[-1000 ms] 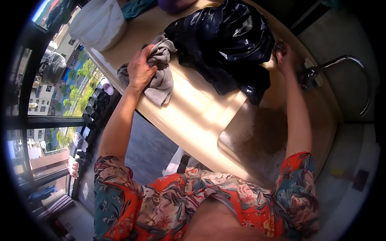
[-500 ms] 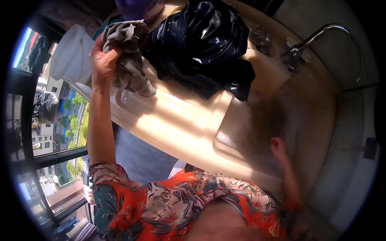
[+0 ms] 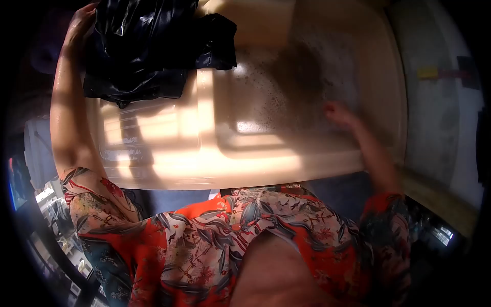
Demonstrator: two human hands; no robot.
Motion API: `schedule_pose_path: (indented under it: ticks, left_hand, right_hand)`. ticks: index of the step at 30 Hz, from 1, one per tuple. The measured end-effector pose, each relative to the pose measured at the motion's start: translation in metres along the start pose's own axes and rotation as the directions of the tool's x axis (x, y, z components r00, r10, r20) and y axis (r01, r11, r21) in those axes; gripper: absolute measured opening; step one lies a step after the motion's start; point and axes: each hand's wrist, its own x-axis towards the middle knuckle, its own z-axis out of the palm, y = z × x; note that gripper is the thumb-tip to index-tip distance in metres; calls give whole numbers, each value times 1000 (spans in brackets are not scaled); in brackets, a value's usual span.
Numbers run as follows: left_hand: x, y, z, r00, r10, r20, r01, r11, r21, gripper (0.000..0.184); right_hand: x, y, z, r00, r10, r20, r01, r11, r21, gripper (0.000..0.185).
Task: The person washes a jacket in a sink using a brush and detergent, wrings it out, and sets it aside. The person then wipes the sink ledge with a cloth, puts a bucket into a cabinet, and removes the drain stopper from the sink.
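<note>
A heap of glossy black material [image 3: 146, 56] lies crumpled on the left part of the cream sink [image 3: 286, 159]; whether it is a garment or a bag I cannot tell. My left hand [image 3: 82, 21] reaches to its far left side, at the top of the view. Those fingers are partly cut off and hidden, and no grey cloth shows there. On the right, my right hand [image 3: 338, 114] is curled closed at the sudsy water [image 3: 261, 100] in the basin. Anything inside its fingers is hidden. A dark murky patch shows in the water beside it.
A ridged washboard surface [image 3: 148, 135], sunlit and wet, slopes left of the basin. The sink's front edge runs close to my body. A wall [image 3: 434, 117] stands on the right, and a whitish bucket [image 3: 41, 148] is dim at far left.
The view has swung left and closer to the sink. My left hand, earlier raised with a grey cloth, is now by the black heap's far side. My right hand stays at the basin.
</note>
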Motion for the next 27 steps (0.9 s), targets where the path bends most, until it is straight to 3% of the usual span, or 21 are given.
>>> schedule_pose_path:
  ticks: [3, 4, 7, 9, 13, 14, 16, 17, 18, 20, 22, 26, 27]
  left_hand:
    - [-65, 53, 9, 983, 4, -183, -43, 977, -209, 32]
    - [-80, 53, 6, 960, 72, -269, -98, 992, -85, 29]
    - [-159, 117, 33, 914, 89, -396, -155, 978, -139, 24]
    - [-190, 146, 64, 842, 279, -462, -333, 942, -36, 21]
    - [-223, 249, 146, 925, 224, -306, -290, 937, -193, 19]
    - [-222, 266, 165, 906, 345, -245, -383, 914, -131, 19]
    - [-226, 295, 199, 915, 380, -133, -394, 913, -103, 17]
    - [-231, 300, 204, 949, 312, -46, -315, 936, -157, 15]
    - [-231, 308, 216, 956, 292, 37, -285, 951, -122, 16]
    - [-235, 319, 237, 956, 286, 67, -278, 954, -109, 18]
    - [-238, 320, 252, 961, 237, 141, -227, 970, -85, 20]
    - [-242, 325, 277, 940, 110, 323, -90, 993, -76, 23]
    - [-243, 322, 284, 931, 89, 354, -70, 995, -67, 24]
  right_hand:
    - [18, 31, -19, 991, 8, 130, -47, 952, 302, 22]
    - [24, 35, -30, 985, -8, 172, -60, 921, 384, 22]
    - [52, 21, -39, 975, -88, 205, -34, 850, 526, 24]
    - [76, -12, -25, 970, -162, 184, 33, 830, 556, 25]
    - [104, -82, 6, 944, -299, 142, 180, 824, 537, 30]
    - [105, -91, 8, 938, -319, 133, 208, 828, 521, 31]
    - [94, -96, -1, 952, -293, 90, 226, 870, 437, 33]
    - [72, -121, -10, 982, -175, 70, 136, 914, 382, 36]
    - [79, -96, -21, 964, -247, -96, 258, 958, 127, 36]
    - [62, -56, -53, 899, -358, -254, 319, 930, -181, 36]
    - [107, 50, -51, 895, -210, -393, 158, 974, -159, 35]
    - [135, 112, -14, 793, -37, -609, -255, 887, -386, 35]
    - [149, 114, 8, 876, -100, -472, -246, 749, -615, 34]
